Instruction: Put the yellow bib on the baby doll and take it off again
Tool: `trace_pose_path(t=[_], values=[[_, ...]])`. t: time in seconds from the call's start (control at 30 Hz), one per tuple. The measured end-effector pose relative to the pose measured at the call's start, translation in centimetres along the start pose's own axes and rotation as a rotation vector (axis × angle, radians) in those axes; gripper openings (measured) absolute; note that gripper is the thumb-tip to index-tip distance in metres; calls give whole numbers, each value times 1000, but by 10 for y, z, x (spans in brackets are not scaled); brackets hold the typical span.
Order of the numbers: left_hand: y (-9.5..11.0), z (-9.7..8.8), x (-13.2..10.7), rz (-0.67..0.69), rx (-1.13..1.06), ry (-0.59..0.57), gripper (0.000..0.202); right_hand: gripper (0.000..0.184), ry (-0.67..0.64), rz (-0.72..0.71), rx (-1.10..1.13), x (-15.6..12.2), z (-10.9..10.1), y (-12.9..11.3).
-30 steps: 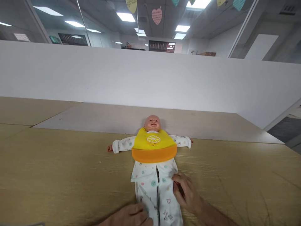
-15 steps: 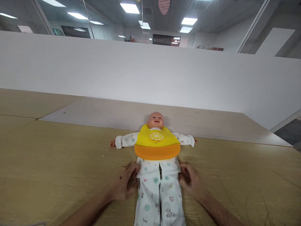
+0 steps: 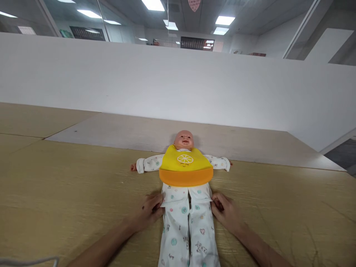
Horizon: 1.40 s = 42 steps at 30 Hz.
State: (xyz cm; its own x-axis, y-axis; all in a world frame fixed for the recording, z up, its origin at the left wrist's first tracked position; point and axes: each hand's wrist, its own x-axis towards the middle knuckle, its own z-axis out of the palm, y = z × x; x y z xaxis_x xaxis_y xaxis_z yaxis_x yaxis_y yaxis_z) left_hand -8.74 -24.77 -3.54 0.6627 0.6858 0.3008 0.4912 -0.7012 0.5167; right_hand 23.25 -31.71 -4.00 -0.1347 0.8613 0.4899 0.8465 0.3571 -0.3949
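A baby doll [image 3: 184,140] lies on its back with both arms stretched out sideways. It wears a yellow bib [image 3: 172,159] with an orange catch pocket [image 3: 186,177] and a citrus-slice face. Below the bib, the hem of its white printed top [image 3: 175,195] overlaps the white printed trousers [image 3: 178,231]. My left hand [image 3: 148,212] pinches the hem's left corner between thumb and fingers. At the opposite corner, my right hand [image 3: 226,212] grips the hem in the same way. The trouser legs run out of view at the bottom.
The doll lies on a wooden tabletop [image 3: 83,185] with a paler panel [image 3: 125,129] along its back. Behind stands a white low wall [image 3: 167,81] with glass above. A grey cable-like strip [image 3: 30,261] shows at the bottom left.
My left thumb and fingers have closed together on the hem, and both hem corners are drawn slightly outward. The view has shifted a little; the doll stays in place.
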Motion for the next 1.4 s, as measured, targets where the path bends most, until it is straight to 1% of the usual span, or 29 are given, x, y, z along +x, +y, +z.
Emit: trace_pose_path(t=[0.13, 0.23, 0.33, 0.4, 0.5, 0.57, 0.63, 0.73, 0.8, 0.93, 1.2, 1.4], values=[[3, -1, 1, -24, -46, 9, 21, 9, 11, -16, 49, 1, -1, 1], [6, -3, 1, 22, -104, -28, 29, 8, -3, -6, 138, 1, -2, 1], [9, -7, 0, 62, -186, -42, 36, 9, -23, 19, 286, -1, -4, 1], [10, -11, 0, 40, -230, -23, 38, 9, -9, 48, 362, -2, -5, 1], [9, -17, 1, -58, -264, 26, 43, 9, 27, 89, 410, -2, -7, 0], [8, -19, 2, -115, -267, 54, 45, 11, 36, 104, 421, -1, -7, -1], [6, -19, 2, -140, -267, 59, 47, 15, 42, 111, 418, 0, -7, -2], [5, -18, 3, -142, -254, 54, 48, 24, 50, 114, 408, 1, -6, -2], [5, -17, 3, -130, -237, 66, 47, 26, 49, 116, 408, 0, -5, -1], [6, -17, 3, -110, -212, 78, 43, 28, 33, 119, 404, -1, -4, 0], [8, -15, 5, -184, -167, 74, 42, 29, 12, 154, 402, 1, -5, -4], [6, -11, 4, -171, -165, 84, 40, 31, -10, 188, 406, 0, -4, -3]])
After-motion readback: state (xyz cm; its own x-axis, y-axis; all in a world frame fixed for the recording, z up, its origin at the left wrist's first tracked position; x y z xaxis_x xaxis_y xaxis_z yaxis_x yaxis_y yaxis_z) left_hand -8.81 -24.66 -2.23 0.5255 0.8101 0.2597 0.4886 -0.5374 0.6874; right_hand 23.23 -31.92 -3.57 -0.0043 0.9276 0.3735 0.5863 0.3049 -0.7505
